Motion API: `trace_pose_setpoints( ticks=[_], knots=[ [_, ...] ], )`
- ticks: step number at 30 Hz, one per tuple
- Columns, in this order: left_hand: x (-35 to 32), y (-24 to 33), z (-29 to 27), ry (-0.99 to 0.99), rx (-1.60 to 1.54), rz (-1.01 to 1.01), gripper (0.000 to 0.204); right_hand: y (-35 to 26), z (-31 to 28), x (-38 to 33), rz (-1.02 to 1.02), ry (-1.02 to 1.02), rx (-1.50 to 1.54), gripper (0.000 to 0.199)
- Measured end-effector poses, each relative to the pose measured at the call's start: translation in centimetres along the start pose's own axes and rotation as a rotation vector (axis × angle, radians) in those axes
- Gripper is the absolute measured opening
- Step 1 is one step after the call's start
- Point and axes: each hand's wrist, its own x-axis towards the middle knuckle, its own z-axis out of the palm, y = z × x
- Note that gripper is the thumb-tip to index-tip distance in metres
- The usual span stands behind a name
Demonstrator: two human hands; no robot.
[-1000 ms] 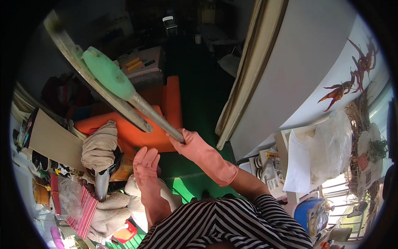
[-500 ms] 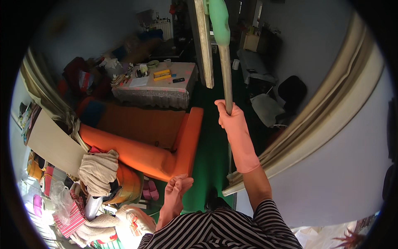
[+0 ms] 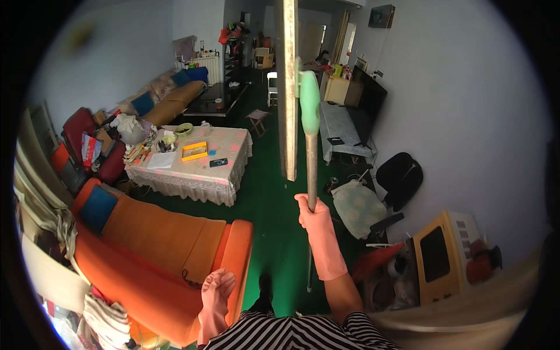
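My right hand (image 3: 318, 230), in a pink rubber glove, is wrapped round a long metal pole (image 3: 312, 169) held upright in front of me. A green plastic socket (image 3: 310, 105) tops the pole and joins a long, narrow, worn bar (image 3: 288, 87) seen nearly edge-on; I cannot tell whether it is a squeegee or a flat mop. Below the hand the pole runs down to a tip above the green floor. My left hand (image 3: 217, 291), also in a pink glove, is loosely closed beside the orange sofa (image 3: 236, 262), with nothing visible in its fingers.
A cloth-covered table (image 3: 227, 172) holds a yellow box, a phone and clutter. At right are a black chair (image 3: 400, 181), a patterned cushion (image 3: 359, 207) and a yellow microwave (image 3: 434, 256). A curtain (image 3: 437, 324) hangs near right. Green floor (image 3: 271, 233) runs between the furniture.
I have moved forward into the room, past the curtain, and the view has brightened. The pole and bar appear lower in view, still in my right hand. My left hand stays closed.
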Motion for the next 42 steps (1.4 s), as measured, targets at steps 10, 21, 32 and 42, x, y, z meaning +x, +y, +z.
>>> trace_pose_setpoints(
  ticks=[10,21,32,42],
  knots=[
    [30.8,4.9,15.5,0.111,-0.091,0.024,0.026,5.9,-5.8,26.4,0.132,0.170,-0.219,0.020],
    [58.7,3.0,41.9,-0.372,0.084,-0.112,0.029,15.7,-11.6,49.4,0.361,0.177,-0.336,0.026],
    [85.5,5.4,59.4,-0.166,0.052,-0.077,0.034,22.4,-10.7,83.4,0.529,-0.005,-0.235,0.019],
    [118.7,9.3,64.2,0.075,0.020,-0.048,0.046,29.4,-5.5,113.7,0.581,0.059,-0.384,0.021]
  ],
)
